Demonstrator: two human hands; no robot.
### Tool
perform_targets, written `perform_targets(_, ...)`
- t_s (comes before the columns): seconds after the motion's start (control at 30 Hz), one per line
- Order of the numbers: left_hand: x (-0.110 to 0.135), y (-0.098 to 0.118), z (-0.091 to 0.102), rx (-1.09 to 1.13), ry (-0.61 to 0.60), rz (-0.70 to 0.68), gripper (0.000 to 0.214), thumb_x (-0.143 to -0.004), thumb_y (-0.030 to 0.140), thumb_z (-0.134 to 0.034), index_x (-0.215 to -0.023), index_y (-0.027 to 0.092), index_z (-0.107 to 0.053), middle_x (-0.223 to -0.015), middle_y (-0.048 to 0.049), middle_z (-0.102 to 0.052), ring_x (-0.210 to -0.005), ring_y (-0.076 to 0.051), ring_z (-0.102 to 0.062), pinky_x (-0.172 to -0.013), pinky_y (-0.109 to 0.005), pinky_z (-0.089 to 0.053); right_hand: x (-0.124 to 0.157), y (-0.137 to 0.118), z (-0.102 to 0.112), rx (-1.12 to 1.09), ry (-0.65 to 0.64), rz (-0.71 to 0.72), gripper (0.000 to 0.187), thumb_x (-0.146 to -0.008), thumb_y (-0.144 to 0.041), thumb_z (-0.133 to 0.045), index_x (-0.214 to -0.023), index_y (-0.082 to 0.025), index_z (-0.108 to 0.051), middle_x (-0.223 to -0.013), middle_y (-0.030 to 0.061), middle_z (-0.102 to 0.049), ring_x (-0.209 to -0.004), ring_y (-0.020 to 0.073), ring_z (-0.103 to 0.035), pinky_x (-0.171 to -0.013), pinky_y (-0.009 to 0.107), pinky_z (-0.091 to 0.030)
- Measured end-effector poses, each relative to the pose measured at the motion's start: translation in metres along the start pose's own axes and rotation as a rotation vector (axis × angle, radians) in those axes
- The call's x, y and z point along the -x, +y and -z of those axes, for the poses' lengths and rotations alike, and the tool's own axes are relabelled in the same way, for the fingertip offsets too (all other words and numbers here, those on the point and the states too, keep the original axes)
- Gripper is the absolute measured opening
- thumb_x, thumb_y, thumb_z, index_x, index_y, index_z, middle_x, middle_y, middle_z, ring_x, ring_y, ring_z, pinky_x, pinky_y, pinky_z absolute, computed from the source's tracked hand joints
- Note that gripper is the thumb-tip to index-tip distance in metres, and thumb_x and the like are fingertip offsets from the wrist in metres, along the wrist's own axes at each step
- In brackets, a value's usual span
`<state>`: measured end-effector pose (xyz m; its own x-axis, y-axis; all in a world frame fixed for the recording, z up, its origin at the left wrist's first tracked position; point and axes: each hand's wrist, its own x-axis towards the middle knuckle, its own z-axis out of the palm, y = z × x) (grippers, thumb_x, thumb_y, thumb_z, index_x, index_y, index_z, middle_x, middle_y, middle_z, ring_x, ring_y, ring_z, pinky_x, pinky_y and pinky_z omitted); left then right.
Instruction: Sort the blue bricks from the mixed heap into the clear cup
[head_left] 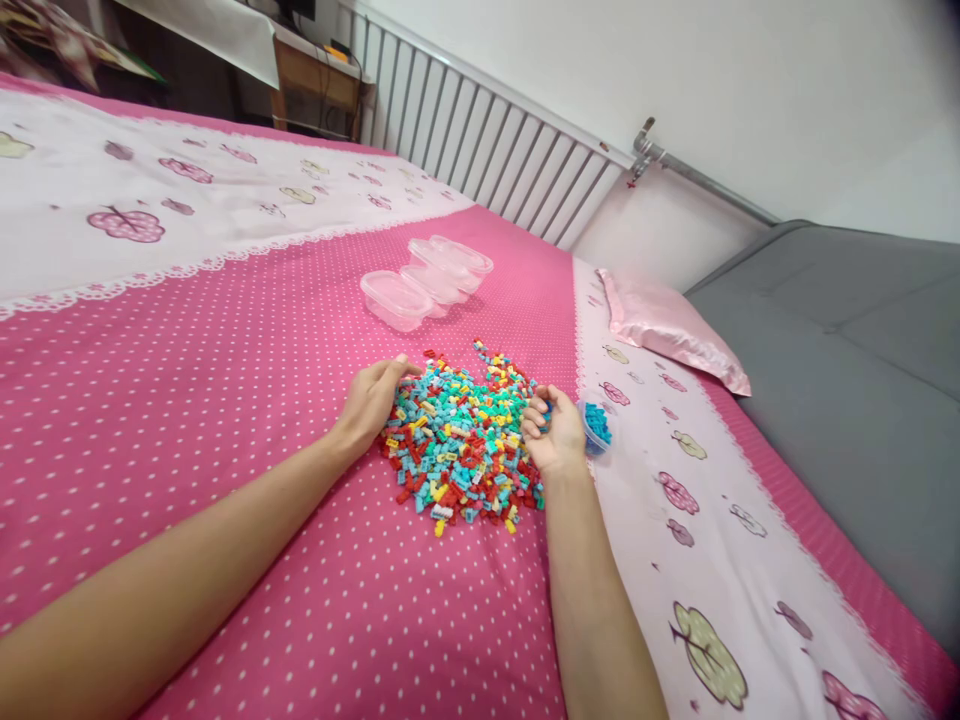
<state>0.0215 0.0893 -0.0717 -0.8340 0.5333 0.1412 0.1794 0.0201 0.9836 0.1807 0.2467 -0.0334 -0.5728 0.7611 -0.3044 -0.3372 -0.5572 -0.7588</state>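
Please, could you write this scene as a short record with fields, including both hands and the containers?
Surface: pink dotted bedspread
Pile: small toy bricks in mixed colours, including red and yellow
Left hand: left hand at the pile's left edge; grip unclear
Right hand: right hand curled, blue pieces at its fingers
Near container: clear tub with blue bricks, beside the right hand
Far containers: several clear containers beyond the pile
Background: pillow, metal railing

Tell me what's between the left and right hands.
In the head view, a pile of small multicoloured bricks lies between the left hand and the right hand.
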Motion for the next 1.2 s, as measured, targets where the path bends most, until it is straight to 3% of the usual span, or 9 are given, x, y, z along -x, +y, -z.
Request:
perform_targets(0.17, -0.009, -0.005, 0.0, 0.293, 0.169, 0.113, 0.043, -0.076, 0.05, -0.047, -0.085, 0.013, -0.067, -0.103, -0.0098, -0.069, -0.103, -0.024, -0.059, -0.093, -0.036, -0.044, -0.009, 0.01, 0.006, 0.114, 0.047, 0.061, 0.017, -0.086, -0.027, -0.046, -0.071, -0.019, -0.046, -0.049, -0.012, -0.028, -0.032, 0.0017, -0.022, -0.028, 0.012, -0.016)
perform_targets(0.47, -0.013, -0.012, 0.001, 0.285, 0.208, 0.074, 0.043, -0.076, 0.048, -0.043, -0.094, 0.016, -0.065, -0.115, -0.0078, -0.064, -0.104, -0.021, -0.059, -0.092, -0.033, -0.046, -0.017, 0.012, 0.013, 0.103, 0.022, 0.029, 0.006, -0.076, -0.013, -0.046, -0.074, -0.019, -0.046, -0.05, -0.0117, -0.031, -0.032, 0.0019, -0.024, -0.027, 0.011, -0.018)
perform_targets(0.63, -0.016, -0.013, 0.002, 0.254, 0.166, 0.142, 0.043, -0.078, 0.051, -0.043, -0.094, 0.018, -0.064, -0.122, -0.0069, -0.061, -0.114, -0.022, -0.053, -0.101, -0.035, -0.039, -0.017, 0.01, 0.015, 0.028, 0.037, -0.013, 0.011, -0.074, -0.008, -0.039, -0.072, -0.019, -0.043, -0.049, -0.0108, -0.032, -0.032, 0.0024, -0.024, -0.027, 0.012, -0.017)
perform_targets(0.8, -0.009, -0.005, -0.003, 0.273, -0.032, 0.244, 0.05, -0.074, 0.058, -0.049, -0.098, 0.016, -0.064, -0.117, -0.0087, -0.064, -0.113, -0.025, -0.054, -0.095, -0.037, -0.043, -0.017, 0.009, 0.015, 0.028, 0.035, -0.016, 0.012, -0.07, -0.007, -0.04, -0.069, -0.02, -0.039, -0.049, -0.0104, -0.032, -0.032, 0.0028, -0.024, -0.027, 0.012, -0.017)
perform_targets(1.03, -0.003, 0.001, -0.001, -0.009, -0.177, 0.019, 0.052, -0.077, 0.06, -0.047, -0.103, 0.018, -0.065, -0.107, -0.0048, -0.067, -0.101, -0.025, -0.059, -0.09, -0.036, -0.045, -0.017, 0.01, 0.016, 0.082, 0.015, 0.004, 0.013, -0.067, -0.009, -0.044, -0.069, -0.02, -0.038, -0.05, -0.0107, -0.033, -0.034, 0.0025, -0.025, -0.028, 0.012, -0.017)
perform_targets(1.2, -0.026, -0.006, 0.001, -0.359, -0.19, -0.358, 0.044, -0.08, 0.051, -0.046, -0.104, 0.019, -0.065, -0.114, -0.0077, -0.063, -0.108, -0.024, -0.055, -0.098, -0.037, -0.039, -0.017, 0.01, 0.014, 0.059, 0.023, -0.006, 0.012, -0.068, -0.008, -0.042, -0.073, -0.019, -0.042, -0.049, -0.0106, -0.035, -0.033, 0.0025, -0.026, -0.027, 0.011, -0.016)
